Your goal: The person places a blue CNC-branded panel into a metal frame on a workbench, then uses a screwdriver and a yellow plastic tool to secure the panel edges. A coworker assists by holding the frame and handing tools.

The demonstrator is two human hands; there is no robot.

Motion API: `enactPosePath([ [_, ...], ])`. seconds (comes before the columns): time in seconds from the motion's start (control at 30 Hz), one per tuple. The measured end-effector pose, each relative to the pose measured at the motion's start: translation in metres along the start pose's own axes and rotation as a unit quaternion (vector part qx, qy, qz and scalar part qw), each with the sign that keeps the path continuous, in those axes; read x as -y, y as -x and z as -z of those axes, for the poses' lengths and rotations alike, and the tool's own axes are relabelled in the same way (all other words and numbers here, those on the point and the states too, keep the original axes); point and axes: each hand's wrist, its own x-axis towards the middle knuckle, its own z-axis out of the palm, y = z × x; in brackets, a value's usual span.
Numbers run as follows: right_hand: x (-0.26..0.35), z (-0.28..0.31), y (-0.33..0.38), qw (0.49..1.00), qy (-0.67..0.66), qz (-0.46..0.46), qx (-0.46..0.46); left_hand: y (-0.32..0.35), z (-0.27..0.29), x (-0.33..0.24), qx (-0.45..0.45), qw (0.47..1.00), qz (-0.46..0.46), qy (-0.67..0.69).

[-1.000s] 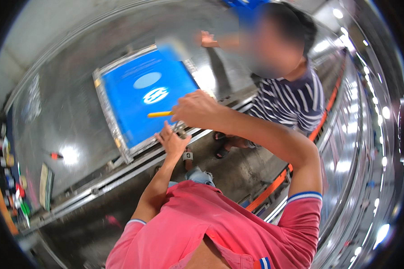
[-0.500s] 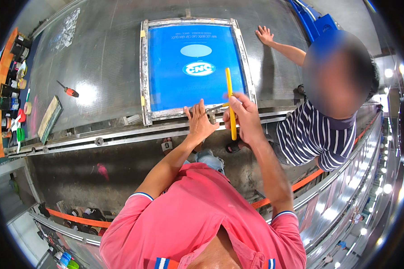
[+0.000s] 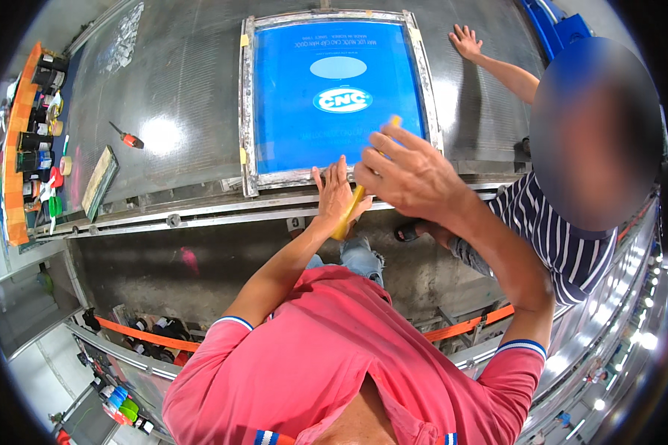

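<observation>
A screen-printing frame [image 3: 249,111] with a pale, worn border and blue mesh [image 3: 289,137] lies on the long table. Against the middle of its near edge rests my left hand [image 3: 335,194], its fingers stretched out and partly overlapped by the tool. My right hand [image 3: 412,174] is closed round a tool with a long yellow T-handle [image 3: 351,213], which slants down toward my left wrist. The tool's thin metal shaft is hidden behind my hands, so I cannot tell where its tip touches.
Along the far-left edge, an orange rack [image 3: 24,148] holds several dark jars. A red-handled screwdriver [image 3: 131,140] and a squeegee-like board [image 3: 100,182] lie on the table [image 3: 193,81]. At the right a person in a striped shirt [image 3: 564,241] rests a hand [image 3: 465,42] on the tabletop.
My right hand has turned the yellow handle from upright to a slant, and the forearm has swung outward. My left hand stays at the frame's near edge. The whole view has shifted slightly.
</observation>
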Motion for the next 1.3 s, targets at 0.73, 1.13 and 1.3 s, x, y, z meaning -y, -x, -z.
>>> enactPosePath([
  [0.73, 0.055, -0.006, -0.009, 0.164, -0.812, -0.531, -0.18, 0.002, 0.004, -0.006, -0.001, 0.997, 0.025, 0.067],
  [1.13, 0.061, -0.027, 0.127, 0.39, -0.75, -0.417, -0.333, 0.024, 0.042, 0.074, -0.247, 0.948, 0.095, 0.174],
  [1.3, 0.067, -0.039, 0.129, 0.352, -0.845, -0.403, 0.021, 0.029, 0.079, 0.156, -0.279, 0.891, 0.356, 0.033],
])
